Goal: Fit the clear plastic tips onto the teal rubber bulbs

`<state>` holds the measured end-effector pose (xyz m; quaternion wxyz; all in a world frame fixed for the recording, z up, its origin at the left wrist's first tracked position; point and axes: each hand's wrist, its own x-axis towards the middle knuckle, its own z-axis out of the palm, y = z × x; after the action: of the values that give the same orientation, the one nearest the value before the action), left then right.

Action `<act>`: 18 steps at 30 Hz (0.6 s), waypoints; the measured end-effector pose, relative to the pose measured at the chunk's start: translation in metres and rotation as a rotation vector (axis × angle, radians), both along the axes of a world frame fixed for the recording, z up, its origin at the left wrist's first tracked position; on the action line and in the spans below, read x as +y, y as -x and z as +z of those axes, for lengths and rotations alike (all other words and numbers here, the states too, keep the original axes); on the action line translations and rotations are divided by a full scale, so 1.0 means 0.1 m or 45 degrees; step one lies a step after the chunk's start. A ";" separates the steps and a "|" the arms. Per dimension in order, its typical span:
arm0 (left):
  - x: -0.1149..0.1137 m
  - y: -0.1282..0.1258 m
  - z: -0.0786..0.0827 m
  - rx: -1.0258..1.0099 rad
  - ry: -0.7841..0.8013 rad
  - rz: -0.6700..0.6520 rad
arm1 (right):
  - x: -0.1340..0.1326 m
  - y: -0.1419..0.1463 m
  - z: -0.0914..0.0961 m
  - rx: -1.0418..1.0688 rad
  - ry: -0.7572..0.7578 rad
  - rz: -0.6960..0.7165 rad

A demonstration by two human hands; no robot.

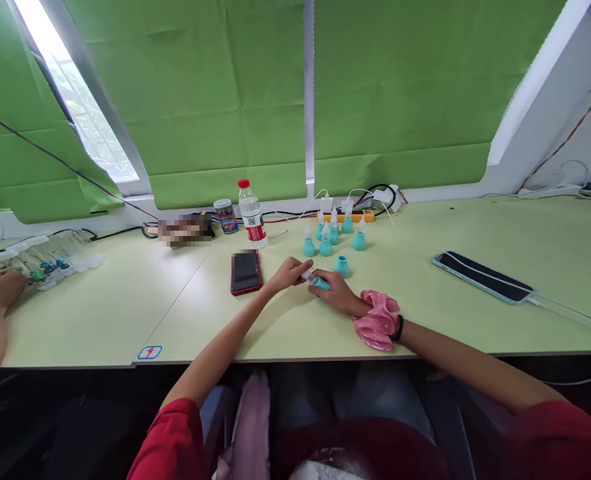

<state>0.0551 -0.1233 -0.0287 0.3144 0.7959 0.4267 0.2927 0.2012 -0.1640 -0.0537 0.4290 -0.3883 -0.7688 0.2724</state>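
Observation:
My left hand [290, 273] is closed, pinching the clear nozzle end of a small nasal aspirator [319, 282]. Its teal squeeze bulb sits in my right hand [343, 295], whose fingers wrap round it. The aspirator lies tilted between both hands, just above the table, and the fingers partly cover it. Just beyond the right hand stands an open teal bulb [342, 267] without a nozzle. Behind it several teal aspirators [325, 245] stand upright with whitish clear tips.
A red-cased phone [246, 272] lies left of my hands, with a water bottle [252, 217] and a can [226, 217] behind it. An orange power strip [363, 216] with cables runs along the back. A charging phone [483, 277] lies right. Another person's hand [0, 288] touches clear tubes at far left.

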 end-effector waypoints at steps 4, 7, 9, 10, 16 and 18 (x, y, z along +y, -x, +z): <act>0.19 0.22 -0.07 0.026 0.042 0.082 | 0.06 0.19 0.00 0.044 -0.074 -0.085; 0.29 0.32 -0.09 0.054 0.000 0.204 | 0.07 0.23 0.02 0.081 -0.101 -0.070; 0.29 0.33 -0.13 0.081 -0.055 0.284 | 0.07 0.19 0.03 0.102 -0.086 -0.032; 0.28 0.32 -0.16 0.099 -0.083 0.312 | 0.07 0.16 0.03 0.111 -0.067 -0.012; 0.17 0.18 -0.28 0.198 -0.124 0.289 | 0.13 0.09 0.04 0.148 0.033 -0.016; 0.15 0.18 -0.26 0.174 -0.122 0.270 | 0.16 0.10 0.03 0.153 0.066 -0.013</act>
<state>0.0370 -0.1079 -0.0551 0.2135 0.7786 0.5143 0.2893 0.1912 -0.1481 -0.0505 0.4655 -0.3862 -0.7322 0.3130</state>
